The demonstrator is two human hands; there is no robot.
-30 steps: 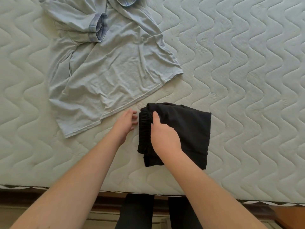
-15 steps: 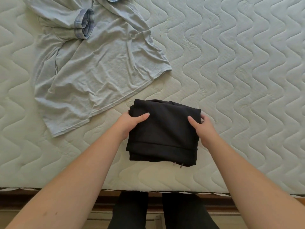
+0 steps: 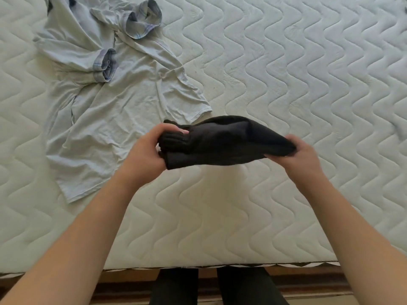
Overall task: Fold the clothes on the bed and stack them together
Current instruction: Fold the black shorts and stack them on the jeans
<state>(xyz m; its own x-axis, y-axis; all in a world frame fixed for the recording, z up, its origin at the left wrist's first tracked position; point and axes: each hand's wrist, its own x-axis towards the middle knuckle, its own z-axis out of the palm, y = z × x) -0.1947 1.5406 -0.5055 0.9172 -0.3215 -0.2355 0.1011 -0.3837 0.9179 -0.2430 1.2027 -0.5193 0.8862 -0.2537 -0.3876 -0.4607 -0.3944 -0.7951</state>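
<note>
A folded black garment (image 3: 222, 142) hangs in the air just above the mattress, sagging a little in the middle. My left hand (image 3: 147, 153) grips its left end, where the bunched layers show. My right hand (image 3: 301, 153) pinches its right end from below. A crumpled light grey shirt (image 3: 110, 102) with blue checked cuffs and collar lies unfolded on the bed to the upper left, its hem corner close behind the black garment.
The white quilted mattress (image 3: 286, 84) fills the view. Its front edge (image 3: 220, 265) runs along the bottom, with a wooden bed frame below and my dark trouser legs (image 3: 176, 287) against it. A dark scrap shows at the far right edge.
The black garment lay flat on the mattress with both hands at its sides; now both hands have lifted it off the bed. The view has shifted, showing more of the shirt.
</note>
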